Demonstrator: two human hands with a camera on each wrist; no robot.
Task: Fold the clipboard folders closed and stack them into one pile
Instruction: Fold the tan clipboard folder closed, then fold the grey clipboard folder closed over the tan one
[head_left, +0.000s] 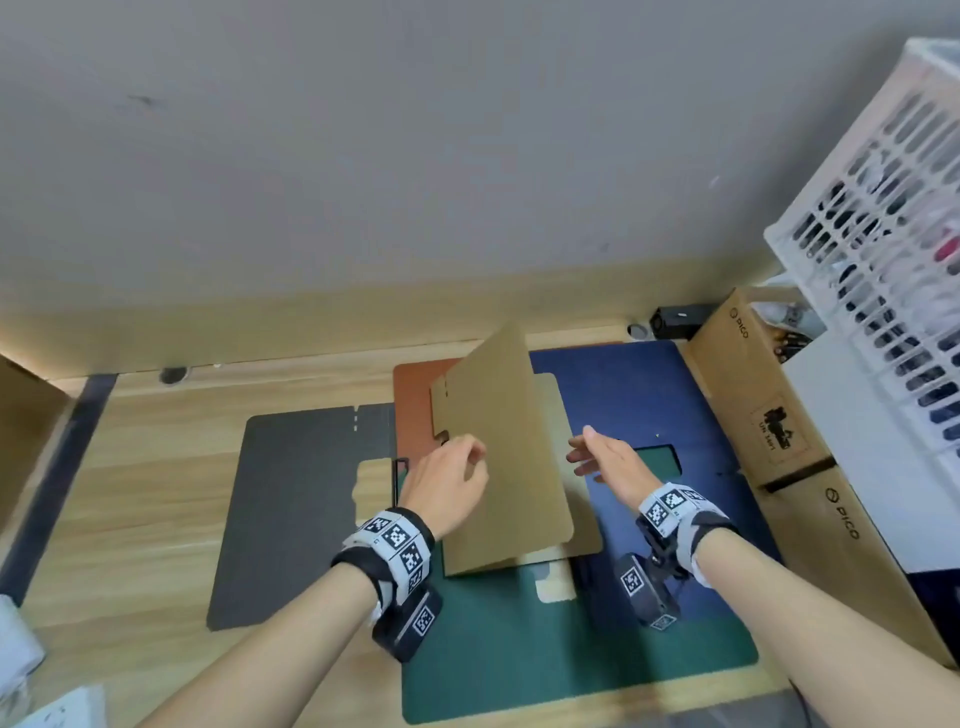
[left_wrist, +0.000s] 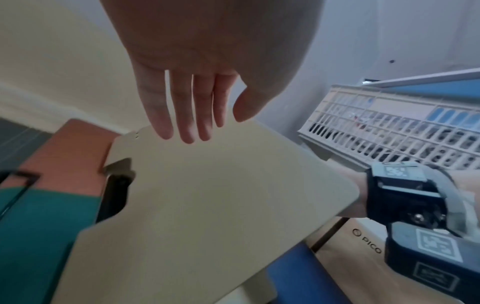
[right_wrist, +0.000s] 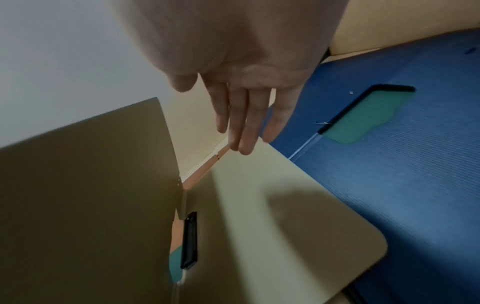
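A tan clipboard folder (head_left: 498, 447) lies half folded on a pile of open folders, its left flap (left_wrist: 207, 205) raised nearly upright. My left hand (head_left: 452, 478) is left of the flap, and its straight fingers (left_wrist: 187, 123) touch the flap's outer face. Hovering over the flat right half (right_wrist: 272, 216), my right hand (head_left: 597, 457) has its fingers (right_wrist: 244, 131) straight and holds nothing. A black clip (right_wrist: 189, 240) sits at the fold. Under the tan folder lie a green folder (head_left: 519, 649), a blue one (head_left: 639, 405) and an orange one (head_left: 415, 410). A dark grey folder (head_left: 301, 509) lies open flat at the left.
Cardboard boxes (head_left: 763, 415) line the right side of the wooden desk (head_left: 130, 519), with a white slotted basket (head_left: 883, 260) above them. A small black device (head_left: 675, 317) sits by the wall at the back.
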